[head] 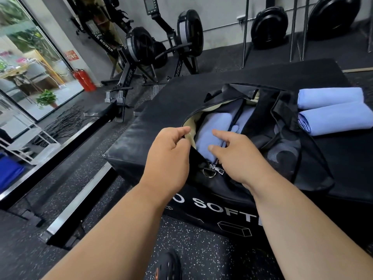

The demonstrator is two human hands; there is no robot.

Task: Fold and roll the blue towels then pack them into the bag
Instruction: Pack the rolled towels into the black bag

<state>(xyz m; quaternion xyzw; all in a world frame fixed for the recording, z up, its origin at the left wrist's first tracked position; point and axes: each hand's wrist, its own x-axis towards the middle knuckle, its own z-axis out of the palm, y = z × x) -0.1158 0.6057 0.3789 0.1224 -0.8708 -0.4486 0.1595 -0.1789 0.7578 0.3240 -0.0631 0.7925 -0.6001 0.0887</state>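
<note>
A black duffel bag (282,142) lies open on a black soft plyo box (161,102). Rolled blue towels (214,128) lie inside it against the beige lining. My left hand (169,158) pinches the near left edge of the bag's opening and holds it apart. My right hand (240,156) hovers over the opening by the metal zipper pull (214,170), its fingers loosely curled and touching the towel inside. Two more rolled blue towels (333,110) lie on the box to the right of the bag.
Rowing machines (153,49) stand on the speckled rubber floor behind the box. A red fire extinguisher (83,79) and a potted plant (47,99) are by the glass wall at left. My shoe (167,267) shows at the bottom edge.
</note>
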